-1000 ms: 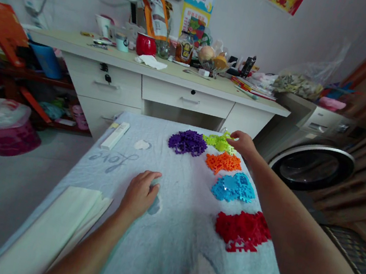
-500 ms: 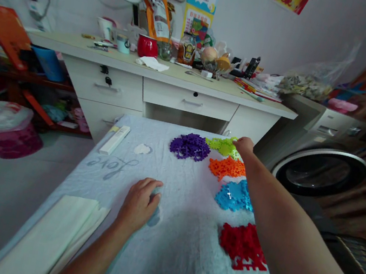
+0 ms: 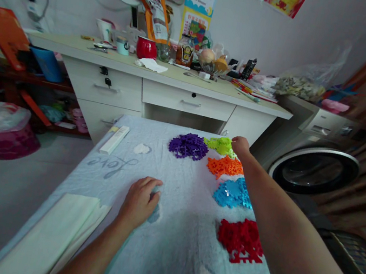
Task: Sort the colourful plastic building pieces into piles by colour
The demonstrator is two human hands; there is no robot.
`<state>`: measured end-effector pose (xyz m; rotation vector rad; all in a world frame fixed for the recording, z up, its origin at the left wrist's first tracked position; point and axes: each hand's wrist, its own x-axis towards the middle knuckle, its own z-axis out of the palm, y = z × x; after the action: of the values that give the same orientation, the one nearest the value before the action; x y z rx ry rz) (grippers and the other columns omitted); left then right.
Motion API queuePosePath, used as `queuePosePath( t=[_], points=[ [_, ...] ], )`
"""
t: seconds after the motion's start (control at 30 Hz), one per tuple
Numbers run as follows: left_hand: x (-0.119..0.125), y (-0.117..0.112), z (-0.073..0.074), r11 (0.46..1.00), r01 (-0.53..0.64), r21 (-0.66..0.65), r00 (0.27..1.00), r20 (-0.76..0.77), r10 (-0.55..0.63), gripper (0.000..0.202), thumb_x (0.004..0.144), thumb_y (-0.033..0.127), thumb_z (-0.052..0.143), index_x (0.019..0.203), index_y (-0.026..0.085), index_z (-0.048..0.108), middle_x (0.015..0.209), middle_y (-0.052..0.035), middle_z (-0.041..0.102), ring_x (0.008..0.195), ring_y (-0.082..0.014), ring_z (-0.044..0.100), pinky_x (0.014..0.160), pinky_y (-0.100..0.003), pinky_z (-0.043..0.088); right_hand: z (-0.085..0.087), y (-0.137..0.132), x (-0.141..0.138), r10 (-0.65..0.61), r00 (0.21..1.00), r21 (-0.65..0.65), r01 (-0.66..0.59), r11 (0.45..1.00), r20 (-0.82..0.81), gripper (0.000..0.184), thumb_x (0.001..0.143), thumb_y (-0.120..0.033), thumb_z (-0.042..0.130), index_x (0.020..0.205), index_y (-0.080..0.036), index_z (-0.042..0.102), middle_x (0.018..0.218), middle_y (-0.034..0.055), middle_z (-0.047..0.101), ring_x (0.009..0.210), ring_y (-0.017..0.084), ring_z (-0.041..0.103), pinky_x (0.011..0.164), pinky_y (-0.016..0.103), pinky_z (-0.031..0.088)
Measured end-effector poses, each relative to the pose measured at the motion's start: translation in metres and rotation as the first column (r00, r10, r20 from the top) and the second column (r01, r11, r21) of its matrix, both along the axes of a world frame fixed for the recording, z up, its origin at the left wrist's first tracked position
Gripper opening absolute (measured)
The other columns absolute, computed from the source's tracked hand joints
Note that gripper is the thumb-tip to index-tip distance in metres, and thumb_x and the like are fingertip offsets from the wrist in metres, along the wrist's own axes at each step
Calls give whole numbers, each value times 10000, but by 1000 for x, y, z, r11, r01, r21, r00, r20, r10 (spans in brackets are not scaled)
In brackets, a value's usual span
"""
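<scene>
Pale cloth (image 3: pixel 178 212) is spread out; at its far right, lime-green pieces (image 3: pixel 218 144) are met by the right hand (image 3: pixel 240 145), whose grip cannot be told; the left hand (image 3: pixel 139 201) is held loosely open; blue pieces (image 3: pixel 231 193) could be scattered if brushed by the right forearm (image 3: pixel 270 199).

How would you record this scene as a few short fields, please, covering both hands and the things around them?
Left hand: at the pale cloth cover, fingers loosely bent, no object seen in it
Right hand: at the right edge of the lime-green pile; grip unclear
Beside the lime-green pile: purple pile, to its left
Nearer the camera, in order: orange pile, blue pile, red pile
Left side: long white box, folded cloth
Background: desk, washing machine
</scene>
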<state>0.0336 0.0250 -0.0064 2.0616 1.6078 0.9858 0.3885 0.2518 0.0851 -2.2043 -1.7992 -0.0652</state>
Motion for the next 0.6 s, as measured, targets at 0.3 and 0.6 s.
queuePosePath(
  t=[0.3,0.6],
  points=[
    [0,0,2,1000,6,-15,1000,1,-6,262,826,231,510,1032,197,668,1049,-74,686,1042,-255,610,958,-443,455,-17,0,-59,289,946,-298,-235,925,150,667,856,-144,486,1505,-221,353,1350,109,607,1225,267,547,1019,417,419],
    [0,0,0,1000,-3,-10,1000,3,3,257,824,222,522,1034,212,669,1049,-69,685,1048,-250,613,957,-431,459,-40,17,-77,317,907,-359,-208,910,278,675,901,-223,419,1526,-63,222,1386,276,511,1306,364,454,1053,503,331]
  ],
)
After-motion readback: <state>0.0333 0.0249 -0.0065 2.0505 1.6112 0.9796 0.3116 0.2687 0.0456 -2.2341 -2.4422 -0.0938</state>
